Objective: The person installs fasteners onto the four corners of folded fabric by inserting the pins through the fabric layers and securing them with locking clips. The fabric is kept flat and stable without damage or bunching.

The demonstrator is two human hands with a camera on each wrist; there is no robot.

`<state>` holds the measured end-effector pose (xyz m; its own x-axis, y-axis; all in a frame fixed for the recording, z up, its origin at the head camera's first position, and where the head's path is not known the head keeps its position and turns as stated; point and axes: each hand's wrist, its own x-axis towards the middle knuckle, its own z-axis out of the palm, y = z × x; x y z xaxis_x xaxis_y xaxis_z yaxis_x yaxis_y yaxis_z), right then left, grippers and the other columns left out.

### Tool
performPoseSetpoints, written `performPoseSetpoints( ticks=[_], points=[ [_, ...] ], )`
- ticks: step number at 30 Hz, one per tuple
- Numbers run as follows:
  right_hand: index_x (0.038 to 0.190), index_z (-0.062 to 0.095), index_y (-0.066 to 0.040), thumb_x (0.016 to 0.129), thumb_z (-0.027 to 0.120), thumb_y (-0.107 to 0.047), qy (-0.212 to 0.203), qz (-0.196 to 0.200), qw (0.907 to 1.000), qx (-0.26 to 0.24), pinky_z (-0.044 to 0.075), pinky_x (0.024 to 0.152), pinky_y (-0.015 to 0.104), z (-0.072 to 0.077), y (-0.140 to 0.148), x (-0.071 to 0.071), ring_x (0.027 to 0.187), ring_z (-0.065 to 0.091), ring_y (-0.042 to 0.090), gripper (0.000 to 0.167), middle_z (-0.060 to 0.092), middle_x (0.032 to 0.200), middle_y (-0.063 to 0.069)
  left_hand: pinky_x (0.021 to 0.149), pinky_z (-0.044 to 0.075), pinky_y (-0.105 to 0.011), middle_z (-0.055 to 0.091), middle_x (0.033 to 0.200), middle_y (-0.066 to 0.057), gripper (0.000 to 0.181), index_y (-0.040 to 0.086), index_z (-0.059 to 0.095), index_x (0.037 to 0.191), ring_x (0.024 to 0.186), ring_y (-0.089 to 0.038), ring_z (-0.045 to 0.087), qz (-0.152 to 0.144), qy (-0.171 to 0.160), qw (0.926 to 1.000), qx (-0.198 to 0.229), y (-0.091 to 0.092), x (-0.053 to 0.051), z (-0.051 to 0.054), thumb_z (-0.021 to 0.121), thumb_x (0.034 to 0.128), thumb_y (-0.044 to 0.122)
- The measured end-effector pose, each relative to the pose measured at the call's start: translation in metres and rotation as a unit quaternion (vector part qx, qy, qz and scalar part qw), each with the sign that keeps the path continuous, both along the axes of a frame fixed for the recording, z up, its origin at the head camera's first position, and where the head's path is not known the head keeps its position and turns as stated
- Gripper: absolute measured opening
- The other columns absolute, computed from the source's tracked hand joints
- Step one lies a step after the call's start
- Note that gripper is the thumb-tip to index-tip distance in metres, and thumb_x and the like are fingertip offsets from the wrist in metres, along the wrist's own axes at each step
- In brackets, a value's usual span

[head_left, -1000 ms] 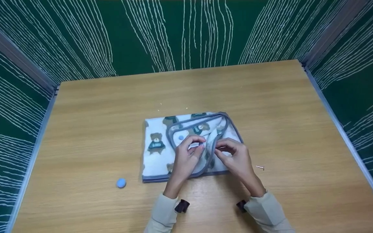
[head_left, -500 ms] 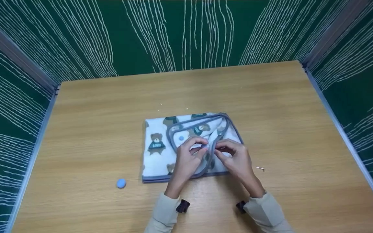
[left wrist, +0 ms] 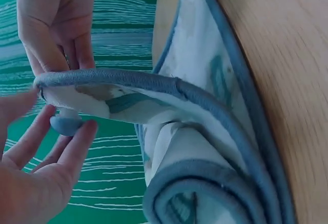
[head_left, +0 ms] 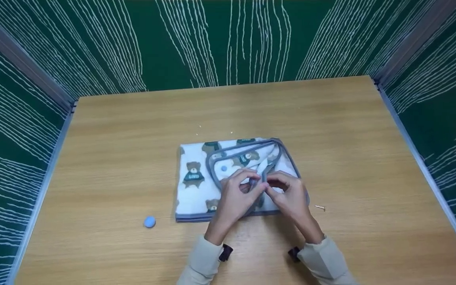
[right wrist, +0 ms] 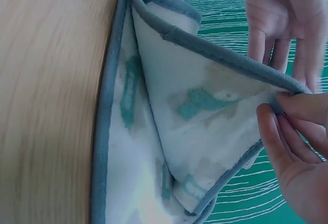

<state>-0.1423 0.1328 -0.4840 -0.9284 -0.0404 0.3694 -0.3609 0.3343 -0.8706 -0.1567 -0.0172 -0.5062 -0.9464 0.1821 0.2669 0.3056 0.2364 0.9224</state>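
Note:
A folded white blanket (head_left: 192, 198) with teddy bears and grey-blue edging lies on the table, its upper layers lifted between both hands. My left hand (head_left: 236, 198) has its fingertips around a blue round-headed fastener (left wrist: 66, 124) with a pale stem, which sits against the blanket's underside. Its thumb is at the fabric edge. From the other side, my right hand (head_left: 291, 196) pinches the edging of the raised layer (right wrist: 205, 90) between thumb and fingers. The fastener's far end is hidden by cloth and fingers.
A blue disc (head_left: 223, 168) rests on the blanket, and another blue disc (head_left: 149, 221) lies on the wooden table (head_left: 93, 178) to the left. A small metal pin (head_left: 320, 208) lies to the right. Green walls (head_left: 172, 47) with white lines surround the table.
My left hand has shifted right and closer to my right hand, so their fingertips now nearly meet at the raised blanket edge. The head view has tilted slightly.

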Motion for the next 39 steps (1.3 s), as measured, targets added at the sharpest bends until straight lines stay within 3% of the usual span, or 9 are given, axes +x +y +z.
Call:
performPoseSetpoints(
  ticks=[3, 5, 9, 13, 21, 27, 32, 39],
  points=[
    [0.088, 0.07, 0.007, 0.076, 0.069, 0.015, -0.001, -0.006, 1.0, -0.001, 0.055, 0.076, 0.03, -0.001, 0.0, 0.001, 0.08, 0.066, 0.022, 0.014, 0.069, 0.085, 0.014, 0.089, 0.049, -0.028, 0.065, 0.108, 0.0, 0.025, 0.012, 0.07, 0.097, 0.105, -0.011, 0.059, 0.019, 0.021, 0.9981, -0.054, 0.002, 0.0, 0.001, 0.071, 0.0849, 0.033],
    [0.089, 0.07, 0.007, 0.077, 0.069, 0.013, -0.015, -0.004, 0.9999, -0.005, 0.055, 0.077, 0.035, 0.0, 0.0, 0.002, 0.082, 0.066, 0.023, 0.014, 0.069, 0.087, 0.014, 0.087, 0.05, -0.025, 0.065, 0.107, 0.0, 0.02, 0.01, 0.07, 0.096, 0.103, -0.012, 0.06, 0.024, 0.026, 0.9971, -0.067, 0.002, -0.001, 0.002, 0.069, 0.0871, 0.028],
    [0.094, 0.07, 0.006, 0.078, 0.07, 0.01, -0.056, 0.002, 0.9983, -0.018, 0.054, 0.08, 0.04, 0.001, 0.002, 0.004, 0.088, 0.066, 0.028, 0.016, 0.069, 0.094, 0.015, 0.079, 0.053, -0.023, 0.067, 0.101, -0.001, 0.013, 0.007, 0.069, 0.097, 0.097, -0.012, 0.062, 0.013, 0.003, 0.9982, -0.058, -0.006, -0.007, 0.004, 0.063, 0.0913, 0.017],
    [0.094, 0.071, 0.003, 0.079, 0.068, 0.012, -0.073, -0.002, 0.997, -0.026, 0.054, 0.081, 0.038, -0.001, 0.007, 0.006, 0.089, 0.065, 0.029, 0.018, 0.069, 0.096, 0.013, 0.081, 0.053, -0.028, 0.067, 0.096, -0.002, 0.013, 0.007, 0.068, 0.099, 0.095, -0.013, 0.063, 0.017, -0.017, 0.9984, -0.052, -0.017, -0.015, 0.005, 0.06, 0.0933, 0.016],
    [0.088, 0.073, -0.01, 0.078, 0.073, 0.004, -0.069, -0.022, 0.9973, -0.01, 0.054, 0.076, 0.025, -0.031, 0.025, 0.0, 0.086, 0.064, 0.018, 0.017, 0.069, 0.09, 0.0, 0.082, 0.053, -0.032, 0.065, 0.096, -0.01, 0.016, 0.0, 0.065, 0.102, 0.093, -0.019, 0.065, 0.055, -0.029, 0.9979, -0.019, -0.04, -0.032, 0.005, 0.057, 0.0951, 0.013],
    [0.088, 0.074, -0.014, 0.079, 0.074, 0.002, -0.069, -0.039, 0.9966, 0.025, 0.055, 0.075, 0.026, -0.031, 0.033, 0.001, 0.084, 0.063, 0.012, 0.018, 0.069, 0.089, -0.004, 0.082, 0.052, -0.029, 0.064, 0.097, -0.012, 0.017, -0.001, 0.064, 0.105, 0.092, -0.021, 0.063, 0.099, -0.044, 0.9935, -0.036, -0.057, -0.042, -0.004, 0.058, 0.0942, 0.011],
    [0.087, 0.073, -0.01, 0.077, 0.074, 0.005, -0.039, -0.046, 0.9976, 0.034, 0.056, 0.073, 0.031, -0.031, 0.039, 0.001, 0.083, 0.063, 0.014, 0.019, 0.069, 0.087, -0.003, 0.076, 0.052, -0.032, 0.065, 0.088, -0.009, 0.011, 0.0, 0.066, 0.095, 0.083, -0.021, 0.062, 0.13, -0.026, 0.9883, -0.074, -0.068, -0.047, -0.017, 0.059, 0.0926, 0.009],
    [0.087, 0.073, -0.01, 0.076, 0.074, 0.006, -0.039, -0.067, 0.9957, 0.051, 0.054, 0.074, 0.03, -0.034, 0.049, 0.007, 0.084, 0.062, 0.015, 0.02, 0.069, 0.089, -0.004, 0.074, 0.052, -0.032, 0.065, 0.09, -0.007, 0.019, 0.001, 0.061, 0.108, 0.082, -0.018, 0.063, 0.139, -0.017, 0.9807, -0.136, -0.075, -0.038, -0.028, 0.062, 0.09, 0.007]
  ],
)
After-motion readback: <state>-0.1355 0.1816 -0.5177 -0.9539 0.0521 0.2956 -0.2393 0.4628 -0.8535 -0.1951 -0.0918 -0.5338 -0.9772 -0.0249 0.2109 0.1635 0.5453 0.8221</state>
